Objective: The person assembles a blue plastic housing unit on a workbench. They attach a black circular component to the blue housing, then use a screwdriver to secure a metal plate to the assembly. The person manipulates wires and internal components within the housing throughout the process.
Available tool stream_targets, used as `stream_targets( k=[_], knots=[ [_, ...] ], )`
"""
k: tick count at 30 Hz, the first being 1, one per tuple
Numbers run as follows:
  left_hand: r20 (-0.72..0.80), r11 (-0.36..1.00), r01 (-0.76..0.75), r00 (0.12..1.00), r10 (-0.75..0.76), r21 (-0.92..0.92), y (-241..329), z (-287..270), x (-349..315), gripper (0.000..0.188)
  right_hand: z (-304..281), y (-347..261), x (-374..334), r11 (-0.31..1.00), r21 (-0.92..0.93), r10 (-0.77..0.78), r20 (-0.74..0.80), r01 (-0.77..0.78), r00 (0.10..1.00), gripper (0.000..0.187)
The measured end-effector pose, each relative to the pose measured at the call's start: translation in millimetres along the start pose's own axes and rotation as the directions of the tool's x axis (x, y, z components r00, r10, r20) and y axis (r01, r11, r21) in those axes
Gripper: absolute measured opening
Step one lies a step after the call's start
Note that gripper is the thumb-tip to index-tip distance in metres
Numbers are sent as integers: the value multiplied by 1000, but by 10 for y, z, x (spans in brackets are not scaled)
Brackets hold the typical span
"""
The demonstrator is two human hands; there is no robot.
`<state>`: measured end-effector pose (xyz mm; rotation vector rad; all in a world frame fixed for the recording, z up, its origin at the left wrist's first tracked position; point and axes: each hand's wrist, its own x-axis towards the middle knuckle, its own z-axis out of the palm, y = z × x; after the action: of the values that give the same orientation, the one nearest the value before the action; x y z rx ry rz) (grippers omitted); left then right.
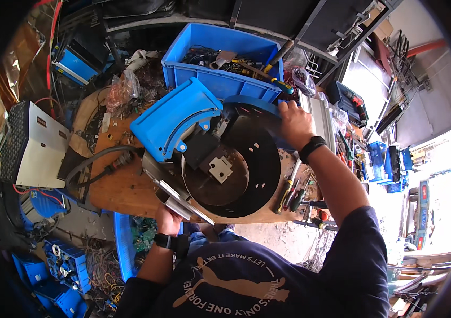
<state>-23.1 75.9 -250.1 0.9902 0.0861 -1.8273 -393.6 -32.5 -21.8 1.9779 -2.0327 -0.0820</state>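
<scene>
A large round housing (pixel 261 164), blue outside and black inside, stands on the wooden workbench with its open side toward me. My right hand (pixel 295 123) is closed over its upper right rim. At its lower left, my left hand (pixel 168 219) grips a silver metal bracket (pixel 178 204) that projects toward me, its fingers partly hidden beneath. Joined to the housing's left side is a curved blue cover (pixel 175 119). Within the round opening sit a black block (pixel 200 150) and a small pale plate with holes (pixel 220 169).
Behind the housing, a blue crate (pixel 220 79) holds cables and parts; a hammer (pixel 281 55) lies across it. Screwdrivers (pixel 285 196) rest at the bench's right. A thick cable (pixel 101 153) loops on the left, beside a white box (pixel 42 146). Blue bins (pixel 66 265) stand lower left.
</scene>
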Motion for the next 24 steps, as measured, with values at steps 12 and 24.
stream_targets(
  k=[12,24],
  knots=[
    [40,996,42,998,-45,77,70,-67,-5,31,-563,449,136,966,238,166,-279,-100,946,16],
    [-150,878,-29,982,113,477,513,-599,-189,30,-354,1116,-163,561,747,766,-305,-357,565,23]
  ],
)
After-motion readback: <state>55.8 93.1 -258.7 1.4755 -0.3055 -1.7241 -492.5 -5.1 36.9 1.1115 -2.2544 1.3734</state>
